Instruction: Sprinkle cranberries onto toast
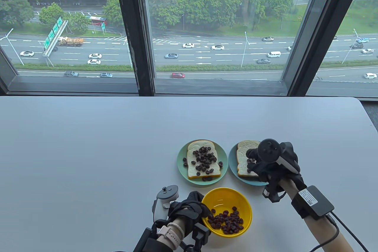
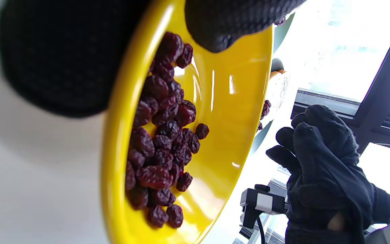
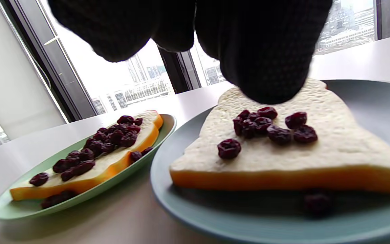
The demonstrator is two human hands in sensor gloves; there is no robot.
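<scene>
Sprinkling is under way on the second toast (image 3: 317, 149) on the blue plate (image 1: 233, 166); the right hand (image 1: 265, 160) hovers just over it, whether its grip is open I cannot tell; a few cranberries (image 3: 266, 127) lie there. The left hand (image 1: 189, 207) holds the yellow bowl (image 1: 236, 196) rim; next likely another pinch from it.

Gloved fingers (image 2: 222, 23) of the left hand (image 2: 63, 57) grip the yellow bowl's (image 2: 229, 112) rim; dark cranberries (image 2: 163, 135) are heaped inside, and the right hand (image 2: 323, 169) hovers beyond.

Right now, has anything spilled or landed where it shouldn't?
Yes. A few cranberries lie off the toast on the green plate, and one lies on the blue plate below the other toast.
</scene>
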